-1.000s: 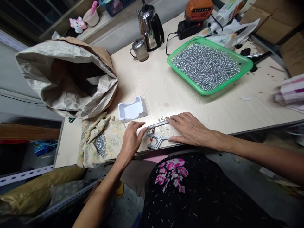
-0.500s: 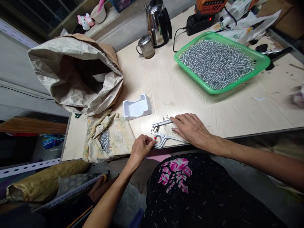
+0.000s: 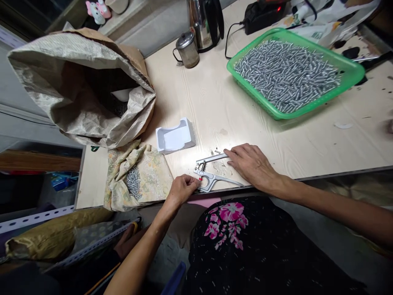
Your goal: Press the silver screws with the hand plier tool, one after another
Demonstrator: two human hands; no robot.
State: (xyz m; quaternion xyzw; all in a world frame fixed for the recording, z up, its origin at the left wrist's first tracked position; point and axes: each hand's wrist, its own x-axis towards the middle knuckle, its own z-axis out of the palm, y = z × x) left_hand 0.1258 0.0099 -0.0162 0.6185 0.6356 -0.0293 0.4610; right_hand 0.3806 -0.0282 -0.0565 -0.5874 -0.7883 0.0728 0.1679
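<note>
A silver hand-lever press tool (image 3: 211, 178) lies at the table's front edge, with a spring between its upper lever and its frame. My right hand (image 3: 253, 166) is over the end of the upper lever, thumb and fingers around it. Beside the tool's jaw, my left hand (image 3: 184, 188) is closed in a pinch; what it holds is too small to make out. A tiny red piece (image 3: 200, 179) shows at its fingertips. To the left, small metal pins (image 3: 133, 183) lie in a pile on a folded floral cloth (image 3: 156, 176).
A green basket (image 3: 273, 110) full of metal pins stands at the right. A white tray (image 3: 176, 137), a large open paper sack (image 3: 37, 53), a lidded cup (image 3: 188, 53) and a kettle (image 3: 201, 24) are on the table. A charger (image 3: 260, 18) sits at the back.
The view has shifted slightly. My right hand has edged right along the lever, baring more of the lower handle. My left hand stays pinched at the jaw.
</note>
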